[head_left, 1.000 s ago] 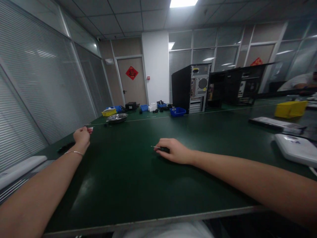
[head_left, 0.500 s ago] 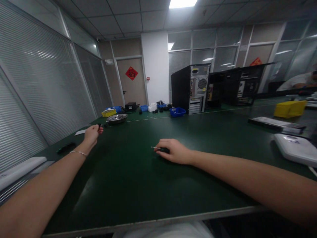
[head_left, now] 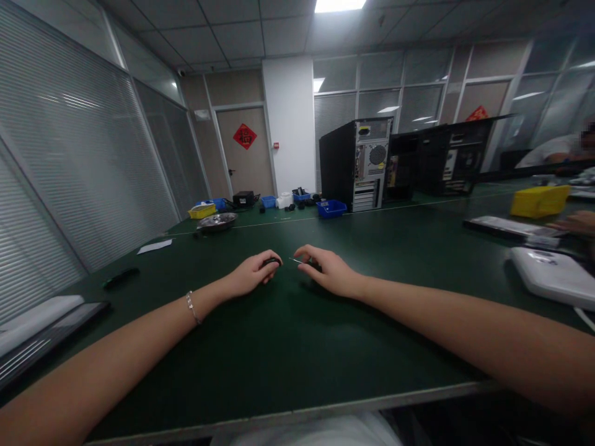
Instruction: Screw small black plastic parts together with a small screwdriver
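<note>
Near the middle of the green table, my left hand (head_left: 253, 272) is closed round a small black object (head_left: 271, 262) whose kind I cannot make out. Just to its right, my right hand (head_left: 328, 269) grips a small screwdriver (head_left: 315, 266) with a dark handle, mostly hidden by the fingers. The thin metal shaft points left towards my left hand, with a narrow gap between them. Both hands are slightly above or resting on the table (head_left: 288, 347); which, I cannot tell.
Computer cases (head_left: 356, 164) stand at the back right. A metal dish (head_left: 217, 222), a blue bin (head_left: 331, 209) and small parts lie along the back. On the right are a yellow bin (head_left: 539, 201), a white device (head_left: 551, 272) and a co-worker's hand (head_left: 579, 222). A dark green object (head_left: 121, 278) lies left.
My left hand has come from the far left to the middle with the black object. My right hand has shifted slightly up, still holding the screwdriver. A co-worker's hand has appeared at the right.
</note>
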The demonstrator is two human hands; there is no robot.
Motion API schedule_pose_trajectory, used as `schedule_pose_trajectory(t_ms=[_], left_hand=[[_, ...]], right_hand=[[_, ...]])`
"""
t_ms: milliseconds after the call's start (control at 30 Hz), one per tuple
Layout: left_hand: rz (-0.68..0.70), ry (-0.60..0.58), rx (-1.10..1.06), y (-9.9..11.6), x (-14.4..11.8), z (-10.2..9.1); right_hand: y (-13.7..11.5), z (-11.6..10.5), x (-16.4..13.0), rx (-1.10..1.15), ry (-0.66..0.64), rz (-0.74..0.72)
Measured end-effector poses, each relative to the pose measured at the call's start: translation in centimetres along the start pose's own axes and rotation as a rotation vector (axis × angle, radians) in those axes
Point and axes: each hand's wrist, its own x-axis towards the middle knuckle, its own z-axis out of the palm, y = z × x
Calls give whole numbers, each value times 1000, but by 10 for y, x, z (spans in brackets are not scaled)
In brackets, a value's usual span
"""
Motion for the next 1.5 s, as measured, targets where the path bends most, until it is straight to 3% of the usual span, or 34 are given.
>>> schedule_pose_trajectory(t_ms=[233,733,1033,1500], left_hand=[[51,-27,123,7,-3,7],[69,-38,152,15,-5,11],[110,-5,308,19,-7,11],[7,-1,-52,12,-2,11]], right_hand=[[-2,-1,0,-26,-14,-102],[-5,-2,-1,-36,-65,-114],[-13,-3,-1,-139,-71,-115],[-18,4,3,-34,15,-69]])
